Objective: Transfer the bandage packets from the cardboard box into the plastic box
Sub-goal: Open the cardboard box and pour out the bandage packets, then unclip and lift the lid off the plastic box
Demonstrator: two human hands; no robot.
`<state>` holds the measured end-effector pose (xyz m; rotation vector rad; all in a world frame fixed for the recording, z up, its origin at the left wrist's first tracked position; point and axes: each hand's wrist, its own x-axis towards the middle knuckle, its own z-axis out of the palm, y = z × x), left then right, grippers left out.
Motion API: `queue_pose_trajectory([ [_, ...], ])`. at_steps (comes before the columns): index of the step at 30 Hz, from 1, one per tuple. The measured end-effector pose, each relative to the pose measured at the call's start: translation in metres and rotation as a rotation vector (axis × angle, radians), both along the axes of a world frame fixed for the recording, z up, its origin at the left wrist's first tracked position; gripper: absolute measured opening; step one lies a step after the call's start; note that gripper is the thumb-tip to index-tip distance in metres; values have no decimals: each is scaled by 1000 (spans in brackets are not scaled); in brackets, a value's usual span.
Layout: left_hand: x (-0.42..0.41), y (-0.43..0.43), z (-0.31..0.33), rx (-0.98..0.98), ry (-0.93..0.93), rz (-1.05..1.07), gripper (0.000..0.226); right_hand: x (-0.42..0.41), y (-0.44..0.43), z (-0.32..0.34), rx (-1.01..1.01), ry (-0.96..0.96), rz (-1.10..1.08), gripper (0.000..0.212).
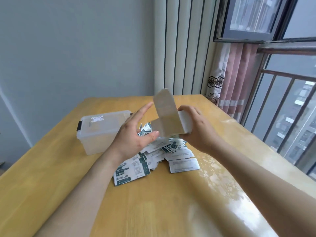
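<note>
on the table (171,202) i see the bandage packets (153,156) heaped at centre, with the plastic box (100,132) just beside them at 10 o'clock. the cardboard box (168,115) is above the heap, my left hand (135,132) at its 9 o'clock, my right hand (200,130) gripping it at 3 o'clock. a curtain (234,79) hangs behind the table at 2 o'clock.

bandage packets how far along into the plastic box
Done: the bandage packets lie piled on the table, out of the cardboard box. In hand: the right hand grips that opened box, left hand open beside its flap. Left: all packets; the plastic box has its lid on.
</note>
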<state>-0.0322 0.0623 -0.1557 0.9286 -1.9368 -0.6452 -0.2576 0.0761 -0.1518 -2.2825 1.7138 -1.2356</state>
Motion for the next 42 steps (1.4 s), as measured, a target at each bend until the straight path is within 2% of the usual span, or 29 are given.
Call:
queue_pose_trajectory([
  [3, -9, 3, 4, -12, -29, -39, 79, -7, 7, -9, -53, -114, 33, 74],
  [7, -22, 5, 7, -78, -140, -57, 75, -13, 12, -22, -141, -140, 38, 79],
  [12, -35, 3, 10, -113, -130, -16, 68, -28, 9, -27, -284, -238, -153, 79],
  [16, -30, -1, 4, -99, -267, 27, 47, -38, 1, -32, -427, -120, -240, 79],
  [18, -27, -2, -1, -82, -353, 61, 40, -40, -4, -39, -380, -71, -273, 79],
  [20, -21, -3, -5, -67, -430, 105, 35, -46, -12, -49, -236, -100, -352, 77],
  [22, -12, -4, -7, -52, -480, 153, 33, -56, -20, -53, 2, -268, -460, 79],
  [24, -3, -5, -8, -46, -491, 209, 30, -68, -25, -51, 123, -378, -500, 80],
  [31, 27, -10, -4, -68, -421, 314, 27, -64, -26, -52, 208, -421, -529, 97],
  [36, 37, -15, -4, -138, -367, 396, 23, -57, -26, -47, 56, -495, -450, 74],
  [42, 64, -28, -11, -127, -381, 618, 24, -59, -26, -49, 145, -562, -425, 81],
])
